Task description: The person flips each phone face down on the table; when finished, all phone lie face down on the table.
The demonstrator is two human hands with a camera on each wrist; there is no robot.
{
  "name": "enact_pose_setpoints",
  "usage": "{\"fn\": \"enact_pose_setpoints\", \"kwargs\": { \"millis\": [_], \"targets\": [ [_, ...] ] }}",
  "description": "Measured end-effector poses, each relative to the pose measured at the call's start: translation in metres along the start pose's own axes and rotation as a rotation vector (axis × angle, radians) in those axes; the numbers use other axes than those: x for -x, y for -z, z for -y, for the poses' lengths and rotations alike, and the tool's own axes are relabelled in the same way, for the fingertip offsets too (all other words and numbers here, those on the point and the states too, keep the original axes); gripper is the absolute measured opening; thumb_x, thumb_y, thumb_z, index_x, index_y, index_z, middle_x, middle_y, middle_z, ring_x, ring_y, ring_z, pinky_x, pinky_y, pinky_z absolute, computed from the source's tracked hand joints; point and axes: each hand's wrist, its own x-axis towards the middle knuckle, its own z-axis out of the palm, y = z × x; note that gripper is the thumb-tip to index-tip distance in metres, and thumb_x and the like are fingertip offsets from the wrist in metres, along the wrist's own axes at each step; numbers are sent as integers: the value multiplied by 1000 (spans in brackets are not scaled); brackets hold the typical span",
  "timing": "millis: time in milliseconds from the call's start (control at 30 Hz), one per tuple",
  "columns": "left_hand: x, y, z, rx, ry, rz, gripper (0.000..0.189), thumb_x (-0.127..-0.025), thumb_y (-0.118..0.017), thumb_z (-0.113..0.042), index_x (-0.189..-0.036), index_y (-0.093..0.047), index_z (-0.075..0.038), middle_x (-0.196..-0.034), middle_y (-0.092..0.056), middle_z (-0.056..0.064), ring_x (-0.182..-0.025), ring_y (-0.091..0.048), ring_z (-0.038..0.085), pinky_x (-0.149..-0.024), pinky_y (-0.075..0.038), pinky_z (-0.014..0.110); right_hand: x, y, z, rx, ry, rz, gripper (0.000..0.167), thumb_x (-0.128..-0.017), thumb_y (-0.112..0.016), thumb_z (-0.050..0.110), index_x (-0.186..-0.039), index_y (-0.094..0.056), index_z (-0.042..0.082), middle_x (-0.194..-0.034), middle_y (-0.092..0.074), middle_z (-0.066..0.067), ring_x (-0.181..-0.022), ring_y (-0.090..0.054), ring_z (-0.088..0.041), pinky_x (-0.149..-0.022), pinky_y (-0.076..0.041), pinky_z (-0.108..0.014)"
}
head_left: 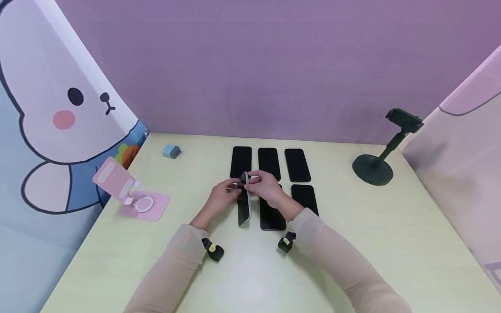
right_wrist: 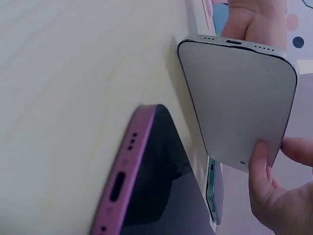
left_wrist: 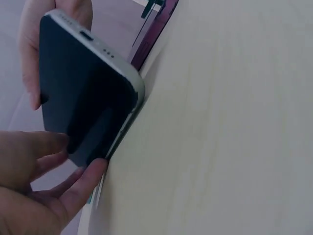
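Observation:
Both hands hold a smartphone (head_left: 243,208) on edge above the table, its black screen toward the left hand (head_left: 222,198) and its pale back (right_wrist: 239,98) toward the right hand (head_left: 268,188). At the phone's far end, the left fingers (left_wrist: 83,188) grip it on the screen side and along the lower edge. The right hand pinches that same end, with a fingertip against the pale back in the right wrist view. Just right of it lies a pink-edged phone (right_wrist: 161,181), screen up. Beyond stands a teal-edged phone's end (right_wrist: 213,191), partly hidden.
More black-screened phones lie in rows: left (head_left: 241,160), middle (head_left: 268,161) and right (head_left: 297,165) at the back, another (head_left: 304,198) in front. A pink folding stand (head_left: 145,213) and blue charger plug (head_left: 171,151) are left; a dark green stand (head_left: 372,169) is right.

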Motion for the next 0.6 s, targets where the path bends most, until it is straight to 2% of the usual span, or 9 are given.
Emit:
{"fn": "enact_pose_setpoints", "kwargs": {
  "millis": [167, 300, 433, 600],
  "targets": [
    [1, -7, -1, 125, -43, -34, 39, -94, -61, 1, -133, -56, 2, -113, -61, 25, -98, -65, 35, -69, -58, 36, 0, 3, 0, -44, 12, 54, 49, -87, -63, -12, -134, -52, -5, -101, -56, -20, -82, -64, -26, -76, -57, -38],
    [2, -10, -2, 181, -23, -50, 41, -96, -58, -3, -137, -54, -2, -118, -61, 25, -100, -64, 35, -70, -58, 36, 0, 5, -1, -71, 10, 105, 49, -91, -57, -12, -138, -48, -4, -104, -52, -20, -84, -63, -26, -82, -54, -46],
    [3, -10, -4, 216, 16, -64, 41, -99, -55, -7, -139, -53, -7, -121, -60, 22, -98, -65, 32, -70, -58, 35, 1, 4, -2, -68, 13, 122, 49, -93, -53, -13, -140, -46, -2, -104, -51, -19, -85, -60, -22, -83, -53, -50],
    [5, -8, -6, 207, 5, -88, 38, -98, -57, -6, -137, -56, -7, -118, -61, 21, -97, -65, 31, -71, -58, 36, 0, 1, -2, -68, 16, 123, 50, -92, -55, -13, -140, -47, -2, -103, -51, -19, -85, -60, -22, -82, -53, -50]
  ]
}}
